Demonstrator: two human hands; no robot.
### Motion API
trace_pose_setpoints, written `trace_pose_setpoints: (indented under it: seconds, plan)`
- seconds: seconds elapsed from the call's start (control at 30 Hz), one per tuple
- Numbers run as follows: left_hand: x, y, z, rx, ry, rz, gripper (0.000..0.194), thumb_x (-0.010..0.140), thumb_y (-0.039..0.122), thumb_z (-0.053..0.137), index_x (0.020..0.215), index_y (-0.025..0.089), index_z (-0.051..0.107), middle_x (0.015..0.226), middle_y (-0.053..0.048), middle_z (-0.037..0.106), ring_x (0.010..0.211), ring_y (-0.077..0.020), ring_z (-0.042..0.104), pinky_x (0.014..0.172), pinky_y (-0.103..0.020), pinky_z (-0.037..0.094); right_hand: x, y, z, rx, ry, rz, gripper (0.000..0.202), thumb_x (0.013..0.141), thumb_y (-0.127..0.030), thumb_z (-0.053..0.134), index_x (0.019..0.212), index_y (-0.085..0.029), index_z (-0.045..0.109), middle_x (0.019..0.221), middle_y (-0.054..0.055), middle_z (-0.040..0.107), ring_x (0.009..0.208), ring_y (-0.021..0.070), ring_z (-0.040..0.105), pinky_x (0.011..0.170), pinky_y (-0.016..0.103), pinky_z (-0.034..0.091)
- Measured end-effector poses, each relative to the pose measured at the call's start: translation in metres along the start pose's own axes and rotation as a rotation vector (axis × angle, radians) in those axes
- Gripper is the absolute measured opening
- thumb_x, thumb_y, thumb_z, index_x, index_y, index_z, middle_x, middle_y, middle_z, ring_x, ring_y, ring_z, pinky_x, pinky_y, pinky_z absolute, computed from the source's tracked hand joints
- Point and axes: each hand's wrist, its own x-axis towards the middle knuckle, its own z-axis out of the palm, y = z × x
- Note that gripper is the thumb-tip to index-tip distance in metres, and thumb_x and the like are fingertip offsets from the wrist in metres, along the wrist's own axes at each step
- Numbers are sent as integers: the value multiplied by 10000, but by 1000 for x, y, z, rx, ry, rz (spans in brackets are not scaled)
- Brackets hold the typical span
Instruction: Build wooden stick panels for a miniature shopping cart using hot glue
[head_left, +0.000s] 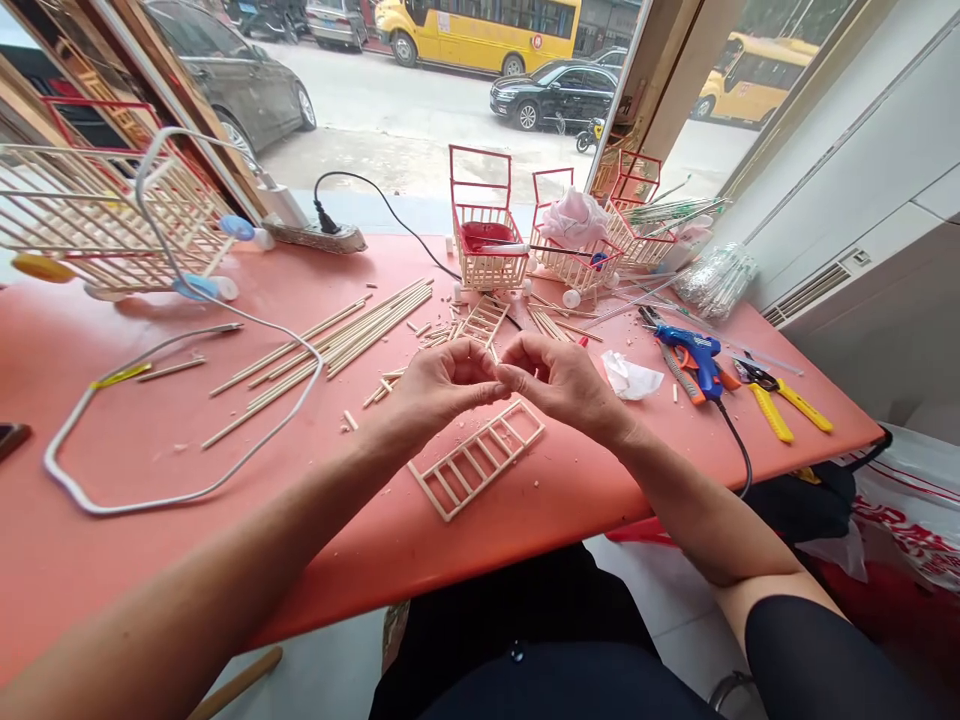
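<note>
My left hand (450, 382) and my right hand (559, 385) meet over the middle of the table, with thumbs and fingertips pinched together. Between them the fingers cover most of a small wooden stick frame (486, 318), whose bars show just beyond the fingertips. I cannot make out which hand grips which part of it. Below the hands, a flat ladder-like frame of pale sticks (480, 460) lies near the table's front edge. Short cut sticks (442, 332) are scattered behind the left hand, and long thin sticks (337, 345) lie to its left.
Stick-built carts (491, 262) with red trim stand at the back; a larger one (112, 225) is at the left. A white cable (187, 497) loops across the left side. A blue glue gun (697, 355) and yellow-handled pliers (802, 405) lie right, near a crumpled tissue (631, 378).
</note>
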Motion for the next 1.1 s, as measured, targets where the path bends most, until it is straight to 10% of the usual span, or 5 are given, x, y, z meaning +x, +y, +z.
trace_pose_setpoints:
  seconds: [0.33,0.57,0.8,0.93,1.1]
  plan:
    - [-6,3,-3,532,68,249,135,805,331,746,801,204,700,767,-5,721,728,-162,636,697,-284,498,-4,0,2,-165,87,-51,334,979,-288,565,662,-190,528,627,-38,485,625,104,427,623,266,309]
    - [-6,7,-3,609,41,244,183,877,386,644,820,216,684,838,-32,762,757,-186,679,686,-282,488,-4,-7,-7,-193,16,36,387,1067,-438,504,853,-169,681,804,25,711,746,132,602,747,260,400]
    - [-9,13,-2,609,77,207,223,841,431,673,800,214,699,692,-3,675,643,-161,578,629,-275,429,-37,-34,-78,-403,209,159,470,1035,-604,520,998,-180,720,922,64,747,857,189,650,783,278,424]
    - [-10,19,-3,553,75,212,205,822,411,695,776,211,695,713,-3,673,686,-165,591,632,-267,436,-75,-2,-135,-736,502,554,294,1003,-445,593,976,-190,738,959,88,772,885,226,658,785,305,409]
    - [-9,19,-6,480,90,189,174,799,377,737,828,206,728,764,-15,726,701,-166,627,600,-256,436,-109,48,-167,-885,475,872,328,981,-360,564,734,-191,699,807,118,732,807,247,638,735,341,375]
